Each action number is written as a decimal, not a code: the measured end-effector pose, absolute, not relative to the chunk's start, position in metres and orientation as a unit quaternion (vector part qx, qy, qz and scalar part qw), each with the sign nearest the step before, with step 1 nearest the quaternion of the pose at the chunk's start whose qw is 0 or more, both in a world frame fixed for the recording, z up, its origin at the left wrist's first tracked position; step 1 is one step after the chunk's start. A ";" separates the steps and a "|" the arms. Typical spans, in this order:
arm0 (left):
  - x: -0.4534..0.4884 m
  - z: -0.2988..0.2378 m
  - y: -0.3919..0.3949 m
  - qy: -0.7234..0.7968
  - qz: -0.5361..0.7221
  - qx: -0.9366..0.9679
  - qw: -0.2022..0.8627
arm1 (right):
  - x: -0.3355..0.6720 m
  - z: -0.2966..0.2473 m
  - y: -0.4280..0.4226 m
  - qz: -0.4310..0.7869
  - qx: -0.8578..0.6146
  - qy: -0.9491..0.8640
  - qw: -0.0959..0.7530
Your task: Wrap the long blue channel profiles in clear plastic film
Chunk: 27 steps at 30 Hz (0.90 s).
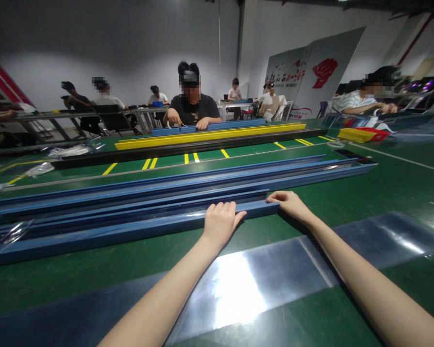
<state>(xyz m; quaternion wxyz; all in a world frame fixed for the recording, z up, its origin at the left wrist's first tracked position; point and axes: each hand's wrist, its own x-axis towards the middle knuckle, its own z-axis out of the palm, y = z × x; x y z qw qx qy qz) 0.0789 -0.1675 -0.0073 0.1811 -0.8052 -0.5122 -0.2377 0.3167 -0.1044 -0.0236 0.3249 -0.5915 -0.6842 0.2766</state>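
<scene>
Several long blue channel rails lie side by side across the green floor. The nearest blue rail (pixel 104 236) ends on the right by my hands. My left hand (pixel 220 222) is curled over its top edge, fingers wrapped on it. My right hand (pixel 288 202) grips the rail's right end, fingers closed around the tip. Behind it lie further blue rails (pixel 166 185) reaching to the right. A long clear plastic film strip (pixel 246 284) lies on the floor under my forearms, glaring with reflected light.
A yellow rail (pixel 210 136) and a black rail (pixel 188 147) lie farther back. A person in a black shirt (pixel 192 110) sits opposite handling another blue rail. Other people sit at tables behind and at the right. Plastic wrap scraps (pixel 39 168) lie at left.
</scene>
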 end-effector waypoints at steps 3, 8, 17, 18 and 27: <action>0.079 -0.007 -0.168 -0.513 -0.233 -0.805 0.185 | 0.314 -0.022 -0.106 0.273 -0.596 -0.680 0.327; 0.080 -0.007 -0.168 -0.514 -0.228 -0.806 0.186 | 0.312 -0.021 -0.107 0.251 -0.607 -0.681 0.324; 0.080 -0.003 -0.169 -0.525 -0.233 -0.798 0.183 | 0.311 -0.021 -0.107 0.250 -0.607 -0.681 0.325; 0.080 -0.002 -0.169 -0.526 -0.235 -0.798 0.178 | 0.311 -0.021 -0.107 0.251 -0.607 -0.681 0.324; 0.079 -0.003 -0.168 -0.529 -0.242 -0.798 0.156 | 0.311 -0.021 -0.107 0.248 -0.609 -0.678 0.329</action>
